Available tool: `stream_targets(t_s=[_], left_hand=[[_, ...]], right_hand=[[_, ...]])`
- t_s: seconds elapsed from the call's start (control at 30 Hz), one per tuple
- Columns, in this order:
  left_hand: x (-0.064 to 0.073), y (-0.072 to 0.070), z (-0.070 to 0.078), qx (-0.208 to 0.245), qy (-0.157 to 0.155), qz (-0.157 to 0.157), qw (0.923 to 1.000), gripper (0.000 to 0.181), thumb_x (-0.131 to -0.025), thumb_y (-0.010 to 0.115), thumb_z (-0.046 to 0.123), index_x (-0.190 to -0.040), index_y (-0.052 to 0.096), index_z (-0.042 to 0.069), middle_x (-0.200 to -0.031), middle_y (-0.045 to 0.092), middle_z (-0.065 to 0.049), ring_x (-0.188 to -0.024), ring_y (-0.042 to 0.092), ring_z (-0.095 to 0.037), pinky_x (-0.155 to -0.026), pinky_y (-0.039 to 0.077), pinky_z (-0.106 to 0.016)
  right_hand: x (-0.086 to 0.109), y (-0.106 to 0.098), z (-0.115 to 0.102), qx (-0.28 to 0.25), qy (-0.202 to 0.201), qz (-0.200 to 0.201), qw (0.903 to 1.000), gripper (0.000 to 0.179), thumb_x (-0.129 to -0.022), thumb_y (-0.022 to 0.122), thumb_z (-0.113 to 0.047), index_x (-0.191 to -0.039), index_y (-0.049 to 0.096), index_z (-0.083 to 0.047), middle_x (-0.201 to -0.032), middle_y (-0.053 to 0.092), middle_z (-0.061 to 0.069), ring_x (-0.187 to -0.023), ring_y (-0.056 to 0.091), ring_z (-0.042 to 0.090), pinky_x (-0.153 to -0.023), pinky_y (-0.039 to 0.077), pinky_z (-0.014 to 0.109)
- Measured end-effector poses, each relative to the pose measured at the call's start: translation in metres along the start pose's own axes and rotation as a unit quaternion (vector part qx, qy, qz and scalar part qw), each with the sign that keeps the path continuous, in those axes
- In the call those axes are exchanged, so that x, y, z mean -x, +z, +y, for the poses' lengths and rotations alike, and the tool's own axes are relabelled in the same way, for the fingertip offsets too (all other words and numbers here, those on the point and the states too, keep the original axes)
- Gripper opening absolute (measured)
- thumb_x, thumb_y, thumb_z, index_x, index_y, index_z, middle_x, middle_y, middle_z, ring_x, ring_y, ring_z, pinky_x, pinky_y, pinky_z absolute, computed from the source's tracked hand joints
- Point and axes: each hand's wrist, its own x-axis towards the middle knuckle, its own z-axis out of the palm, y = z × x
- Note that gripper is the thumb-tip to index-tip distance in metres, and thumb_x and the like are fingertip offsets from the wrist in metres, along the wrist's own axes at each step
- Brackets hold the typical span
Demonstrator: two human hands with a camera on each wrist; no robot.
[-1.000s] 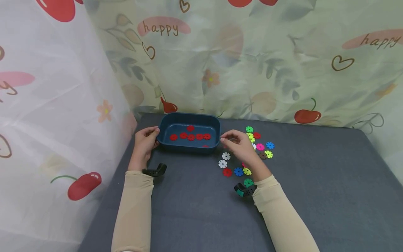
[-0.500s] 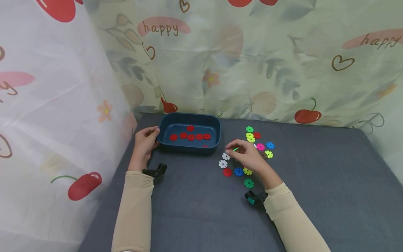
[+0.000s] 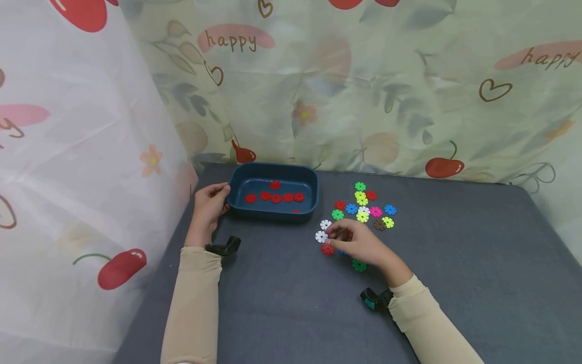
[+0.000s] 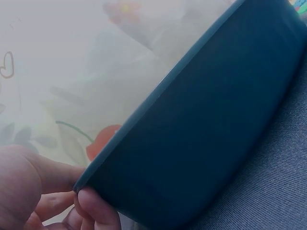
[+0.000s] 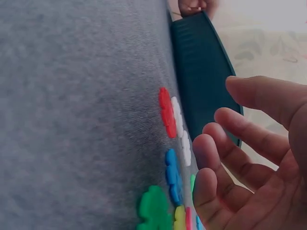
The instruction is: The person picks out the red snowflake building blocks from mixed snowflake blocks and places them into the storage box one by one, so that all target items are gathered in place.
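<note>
My left hand [image 3: 208,211] pinches the left rim of a dark blue rectangular plastic box [image 3: 273,215], thumb above and fingers below. In the left wrist view the box's outer wall [image 4: 192,124] slants across, with thumb and fingers at its corner. Inside lie several red snowflake building discs [image 3: 276,198]. My right hand [image 3: 359,242] hovers over loose discs on the table, fingers slightly bent and thumb apart, holding nothing. Nearest its fingertips are a white disc [image 3: 321,237] and a red disc [image 3: 328,249]. The hand partly hides a blue disc, fully seen edge-on in the right wrist view [image 5: 173,177].
More discs in mixed colours lie right of the box, among them a red one [image 3: 340,205], a green one [image 3: 359,265] and a brown one [image 3: 379,224]. A dark grey cloth [image 3: 282,303] covers the table. Patterned curtains [image 3: 291,91] stand behind and at the left.
My right hand has moved from the box's right edge back toward me, down over the loose discs. Discs it covered before now show. My left hand and the box have stayed still.
</note>
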Motion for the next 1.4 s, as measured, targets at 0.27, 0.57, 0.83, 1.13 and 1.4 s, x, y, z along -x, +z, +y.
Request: stream_targets(t_s=[0.27, 0.57, 0.83, 1.13, 1.4], left_hand=[[0.0, -0.002, 0.0, 0.008, -0.007, -0.001, 0.9999, 0.04, -0.108, 0.064, 0.026, -0.142, 0.066, 0.005, -0.12, 0.061, -0.009, -0.075, 0.056, -0.007, -0.065, 0.052, -0.018], [-0.001, -0.002, -0.001, -0.002, -0.009, 0.0, 1.0, 0.041, -0.108, 0.065, 0.028, -0.142, 0.067, 0.006, -0.117, 0.061, -0.005, -0.075, 0.056, -0.006, -0.066, 0.053, -0.018], [-0.001, -0.001, 0.0, -0.006, -0.004, 0.003, 1.0, 0.041, -0.108, 0.065, 0.027, -0.142, 0.066, 0.005, -0.119, 0.061, -0.008, -0.074, 0.056, -0.006, -0.066, 0.053, -0.018], [0.004, 0.0, 0.005, -0.002, -0.006, 0.002, 1.0, 0.04, -0.108, 0.064, 0.026, -0.143, 0.067, 0.007, -0.123, 0.063, -0.009, -0.075, 0.056, -0.006, -0.067, 0.052, -0.019], [0.005, -0.001, 0.005, 0.005, -0.009, -0.004, 0.9999, 0.041, -0.108, 0.064, 0.026, -0.144, 0.065, 0.006, -0.127, 0.062, -0.012, -0.077, 0.057, -0.007, -0.067, 0.052, -0.019]], right_hand=[[0.004, 0.002, 0.002, 0.035, 0.004, -0.007, 0.9994, 0.032, -0.094, 0.083, -0.021, -0.121, 0.074, -0.007, -0.111, 0.071, 0.008, -0.094, 0.065, 0.018, -0.079, 0.057, 0.028], [0.005, 0.008, 0.003, 0.06, 0.006, -0.004, 0.9982, 0.026, -0.093, 0.084, -0.017, -0.117, 0.076, -0.008, -0.105, 0.068, 0.006, -0.095, 0.063, 0.02, -0.081, 0.055, 0.026], [0.004, 0.01, 0.001, 0.07, 0.008, -0.005, 0.9975, 0.024, -0.092, 0.085, -0.016, -0.113, 0.077, -0.01, -0.102, 0.068, 0.003, -0.092, 0.062, 0.018, -0.08, 0.054, 0.026], [0.004, 0.011, 0.005, 0.082, -0.003, -0.005, 0.9966, 0.021, -0.091, 0.086, -0.016, -0.11, 0.078, -0.01, -0.101, 0.069, 0.004, -0.092, 0.062, 0.017, -0.08, 0.053, 0.025], [0.004, 0.01, 0.003, 0.085, -0.005, -0.009, 0.9964, 0.02, -0.091, 0.086, -0.016, -0.108, 0.078, -0.01, -0.099, 0.068, 0.003, -0.09, 0.061, 0.017, -0.079, 0.054, 0.026]])
